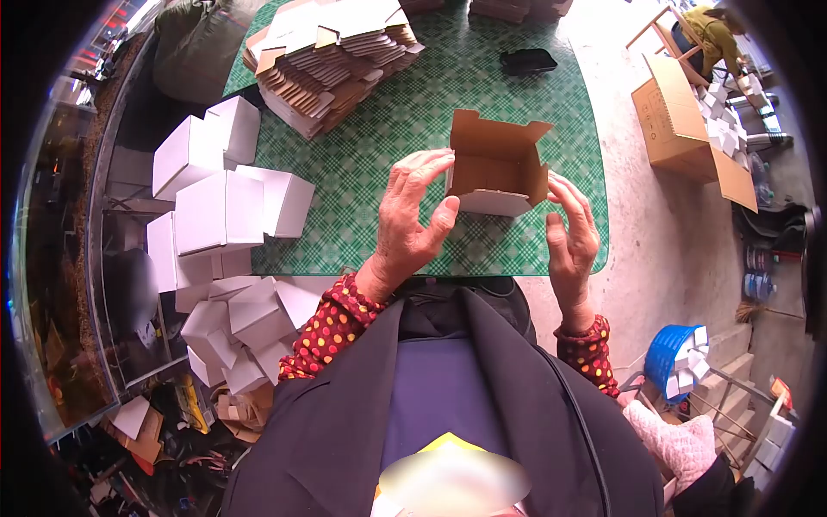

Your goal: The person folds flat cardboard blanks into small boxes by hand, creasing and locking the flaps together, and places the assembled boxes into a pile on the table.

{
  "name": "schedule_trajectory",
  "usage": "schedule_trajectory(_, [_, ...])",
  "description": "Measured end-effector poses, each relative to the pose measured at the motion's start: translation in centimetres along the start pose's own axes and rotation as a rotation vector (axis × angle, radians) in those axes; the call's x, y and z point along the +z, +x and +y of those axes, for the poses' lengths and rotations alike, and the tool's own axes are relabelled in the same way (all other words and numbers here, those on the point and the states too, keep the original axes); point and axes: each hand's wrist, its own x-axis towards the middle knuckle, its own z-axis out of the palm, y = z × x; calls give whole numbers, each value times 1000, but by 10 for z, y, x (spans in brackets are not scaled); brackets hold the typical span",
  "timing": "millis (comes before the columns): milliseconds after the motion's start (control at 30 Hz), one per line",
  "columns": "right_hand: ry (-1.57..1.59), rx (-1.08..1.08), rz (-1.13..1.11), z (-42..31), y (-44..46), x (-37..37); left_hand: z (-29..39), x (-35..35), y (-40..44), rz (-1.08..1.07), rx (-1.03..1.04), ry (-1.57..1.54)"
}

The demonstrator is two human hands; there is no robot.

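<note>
A small carton (pixel 495 172), brown inside and white outside, stands on the table with its top open and flaps raised. My left hand (pixel 413 207) is at its left side, fingers stretched out and fingertips against the left edge, with the thumb apart near the front corner. On the other side my right hand (pixel 572 231) has its fingertips by the right flap, fingers spread and thumb apart. Neither hand is wrapped round the carton. Whether the right fingertips press on the flap I cannot tell.
A stack of flat carton blanks (pixel 336 65) lies at the back left of the green checked table (pixel 405 121). Several white boxes (pixel 220 211) are piled at the left. A black tray (pixel 528 61) lies at the back right. A person (pixel 719 43) works beside a large cardboard box (pixel 668 121).
</note>
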Motion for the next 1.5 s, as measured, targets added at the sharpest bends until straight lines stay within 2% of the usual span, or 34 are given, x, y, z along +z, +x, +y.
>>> schedule_trajectory(100, [131, 53, -41, 2, 2, 6, -5, 0, -3, 9, -41, -18])
schedule_trajectory(233, [282, 168, -21, 2, 4, 17, -17, 6, -4, -17, -101, -242])
schedule_trajectory(400, [256, 135, -16, 3, 8, 21, -19, -6, -17, -3, -130, -300])
schedule_trajectory(567, [107, 90, -164, -3, 9, 23, -15, -11, -30, 22, -148, -181])
schedule_trajectory(733, [185, 134, -238, 8, 5, 18, -20, -13, -30, 59, -120, -228])
schedule_trajectory(900, [278, 15, -69, 12, 17, 29, -4, -14, -11, 75, -209, -201])
schedule_trajectory(1067, [304, 41, -139, 7, 25, 38, -12, -20, -9, -58, -175, -112])
schedule_trajectory(1267, [300, 82, -102, 7, 23, 35, -10, -18, -11, 0, -247, -171])
schedule_trajectory(1400, [115, 6, -164, 12, 24, 29, -23, -22, -11, -44, -88, 16])
schedule_trajectory(1500, [94, -19, -183, 19, 23, 28, -25, -22, -13, -36, -83, 25])
